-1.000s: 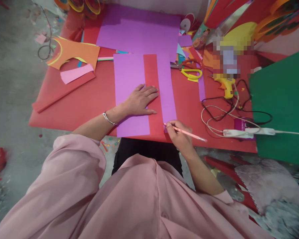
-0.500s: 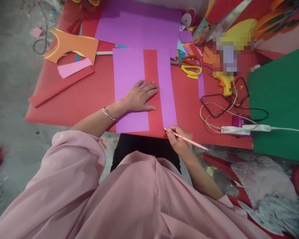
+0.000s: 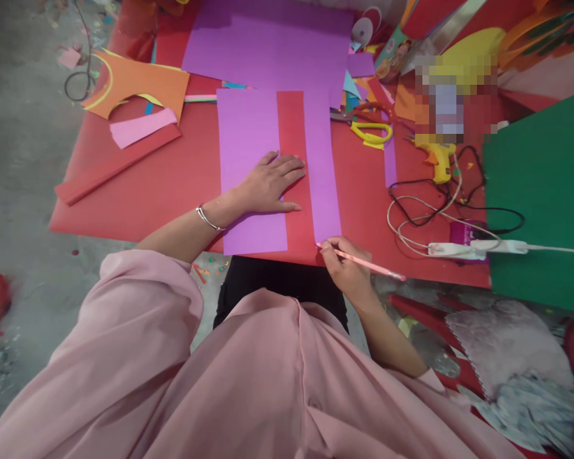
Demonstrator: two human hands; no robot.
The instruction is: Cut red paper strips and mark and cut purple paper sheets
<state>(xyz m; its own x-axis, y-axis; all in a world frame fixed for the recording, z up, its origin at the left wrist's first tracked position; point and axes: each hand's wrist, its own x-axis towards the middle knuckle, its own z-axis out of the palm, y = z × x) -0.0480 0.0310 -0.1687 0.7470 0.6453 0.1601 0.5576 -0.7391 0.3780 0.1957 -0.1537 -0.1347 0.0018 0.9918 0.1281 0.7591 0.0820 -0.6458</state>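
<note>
A purple paper sheet (image 3: pixel 251 127) lies at the front of the red-covered table, with a red paper strip (image 3: pixel 293 127) running lengthwise over it. My left hand (image 3: pixel 272 185) rests flat across both, its fingers spread on the strip. Near the sheet's front right corner, my right hand (image 3: pixel 347 264) grips a pink pencil (image 3: pixel 375 266). The pencil's tip is at the strip's right edge, close to the table's front edge.
Scissors (image 3: pixel 372 134) with red and yellow handles lie right of the sheet. Beyond them are a yellow glue gun (image 3: pixel 440 159), tangled cables, a white power strip (image 3: pixel 478 248) and a green board (image 3: pixel 540 210). Orange paper (image 3: pixel 167 89) and folded red strips (image 3: pixel 119 166) lie left.
The back end of the pencil has swung slightly up and right, its tip staying near the strip's edge. My left hand keeps its place. The view has shifted slightly.
</note>
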